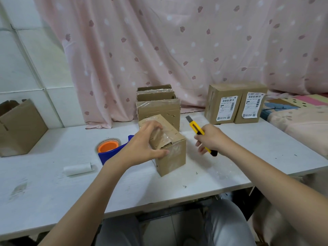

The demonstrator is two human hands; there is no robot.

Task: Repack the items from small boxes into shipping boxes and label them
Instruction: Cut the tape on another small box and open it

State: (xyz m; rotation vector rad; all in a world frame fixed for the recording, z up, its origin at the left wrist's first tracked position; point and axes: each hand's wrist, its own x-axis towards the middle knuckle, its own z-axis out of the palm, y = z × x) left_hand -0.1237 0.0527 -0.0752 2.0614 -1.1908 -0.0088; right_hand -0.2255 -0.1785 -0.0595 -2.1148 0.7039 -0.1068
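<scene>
The table (53,189) carries all the work, its near edge just above my lap. At the far left an open carton (19,128) stands apart; at the far right two labelled boxes (236,103) lean side by side, by the look of them finished. Behind my work a stack of boxes (158,105) waits, taped and unlabelled. The box (170,151) now in hand sits at the table's middle, tilted, its taped top flap partly lifted. My left hand (143,144) grips it, fingers curled over the top and thumb against the near face. My right hand (209,139) is closed around a knife (198,131), blade out and pointing up and away, just beside the box but not touching it. A tape gun (113,150) lies left of the box, partly behind my left hand, and a label roll (79,168) lies nearer me. Hazards, as I judge them: my left fingers lie across the very seam to be cut, so a stroke toward them could slip on the glossy tape and nick them; a deep cut could score the contents; the box, tilted and held one-handed, could twist under the blade's pressure.
</scene>
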